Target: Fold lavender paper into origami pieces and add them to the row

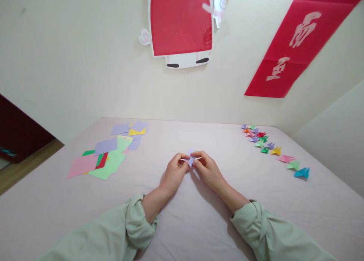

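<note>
A small folded piece of lilac origami paper [191, 160] is held between my two hands, just above the cloth in the middle. My left hand [176, 170] pinches its left side between thumb and fingers. On the other side, my right hand [209, 170] grips it with thumb and index finger. Pointed tips of the paper stick out above and below the fingers; its full shape is partly hidden by them.
Loose paper sheets [109, 164] in green, pink, lilac, yellow and red lie at the left. Several folded paper figures [275, 151] form a slanting row at the right. A pale pink cloth [182, 230] covers the surface, which meets a wall [187, 98] at the back.
</note>
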The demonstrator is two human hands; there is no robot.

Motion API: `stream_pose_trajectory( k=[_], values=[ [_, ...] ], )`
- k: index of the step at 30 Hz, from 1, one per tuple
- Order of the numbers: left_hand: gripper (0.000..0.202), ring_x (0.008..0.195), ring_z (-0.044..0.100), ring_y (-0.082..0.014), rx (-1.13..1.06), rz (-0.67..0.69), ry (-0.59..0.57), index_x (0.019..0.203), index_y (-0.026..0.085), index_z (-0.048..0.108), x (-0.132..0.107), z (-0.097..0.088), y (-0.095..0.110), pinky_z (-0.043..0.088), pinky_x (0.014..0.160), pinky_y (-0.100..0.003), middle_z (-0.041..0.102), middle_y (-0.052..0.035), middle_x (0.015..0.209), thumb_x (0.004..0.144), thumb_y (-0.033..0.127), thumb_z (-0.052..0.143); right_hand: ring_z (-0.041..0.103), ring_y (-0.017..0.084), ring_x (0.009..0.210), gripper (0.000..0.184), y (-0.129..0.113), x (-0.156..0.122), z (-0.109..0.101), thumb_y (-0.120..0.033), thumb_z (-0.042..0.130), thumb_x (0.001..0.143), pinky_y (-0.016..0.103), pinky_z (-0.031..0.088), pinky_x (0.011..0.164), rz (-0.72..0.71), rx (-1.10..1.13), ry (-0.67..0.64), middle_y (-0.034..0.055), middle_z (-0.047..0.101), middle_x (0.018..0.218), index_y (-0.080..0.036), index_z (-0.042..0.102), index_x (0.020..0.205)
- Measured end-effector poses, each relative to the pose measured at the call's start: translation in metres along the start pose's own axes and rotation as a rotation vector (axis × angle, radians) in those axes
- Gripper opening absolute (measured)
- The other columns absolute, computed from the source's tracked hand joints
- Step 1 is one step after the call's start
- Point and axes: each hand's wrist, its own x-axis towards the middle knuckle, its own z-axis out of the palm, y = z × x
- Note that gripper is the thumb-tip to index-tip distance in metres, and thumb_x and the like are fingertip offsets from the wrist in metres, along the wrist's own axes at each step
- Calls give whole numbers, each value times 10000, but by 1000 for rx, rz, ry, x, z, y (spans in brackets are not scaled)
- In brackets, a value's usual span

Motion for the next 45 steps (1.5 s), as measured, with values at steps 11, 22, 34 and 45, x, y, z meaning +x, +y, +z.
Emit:
stream_pose_trajectory(
  k=[11, 22, 34, 45],
  values=[
    [183, 815, 631, -136, 119, 117, -17, 972, 171, 584, -4, 2, 4, 522, 732, -265, 638, -49, 986, 789, 186, 580, 625, 159, 786, 210, 2, 2, 1, -290, 535, 826, 308, 508, 754, 51, 161, 16, 38, 672, 956, -195, 611, 997],
    [195, 788, 620, -138, 130, 118, -37, 979, 166, 556, -4, 2, 2, 514, 695, -266, 623, -50, 960, 785, 171, 574, 615, 150, 736, 251, 3, 3, 0, -283, 555, 813, 294, 492, 717, 72, 155, -9, 33, 684, 886, -173, 615, 1031],
    [162, 799, 621, -136, 123, 129, -20, 954, 186, 584, -5, 1, 7, 522, 744, -274, 639, -37, 983, 792, 188, 589, 632, 157, 738, 262, 2, 2, 0, -281, 575, 791, 297, 500, 718, 73, 158, -2, 20, 689, 831, -181, 620, 1029],
    [163, 817, 623, -143, 125, 129, -33, 953, 185, 588, -6, 1, 10, 518, 754, -277, 643, -42, 990, 791, 167, 581, 631, 152, 728, 236, 2, 3, 0, -280, 588, 784, 292, 503, 705, 78, 152, 21, 24, 682, 857, -175, 627, 992]
  ],
)
